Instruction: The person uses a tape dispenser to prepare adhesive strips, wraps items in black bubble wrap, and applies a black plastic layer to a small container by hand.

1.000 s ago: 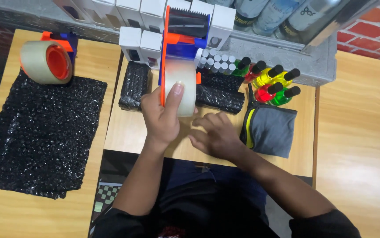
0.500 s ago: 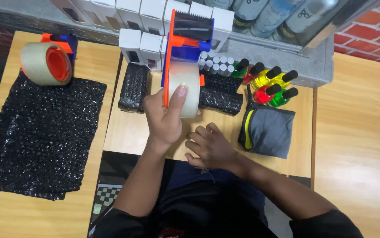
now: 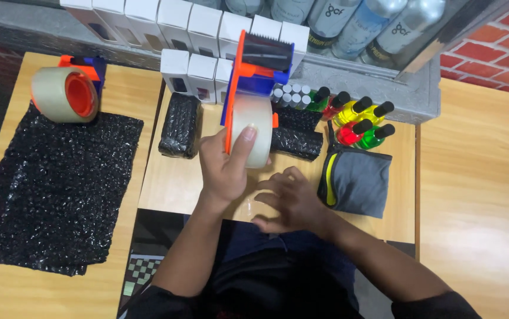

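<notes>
- Left hand [image 3: 226,168]: fingers wrapped around the tape dispenser [image 3: 253,100], raised above the table's [image 3: 171,183] centre.
- Right hand [image 3: 290,201]: fingers spread, palm flat, gripping nothing.
- Technique, as judged: keep the tape taut and pull evenly while the flat palm anchors.
- Change: the dispenser sits farther right; the right hand has flattened.

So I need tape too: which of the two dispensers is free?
The tape dispenser at far left, lying untouched by the black sheet; the left hand holds the other.

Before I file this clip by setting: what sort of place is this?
Probably a small packing station: the left hand holds a tape dispenser, with black bubble wrap, white boxes and small coloured bottles on wooden tables.
</notes>
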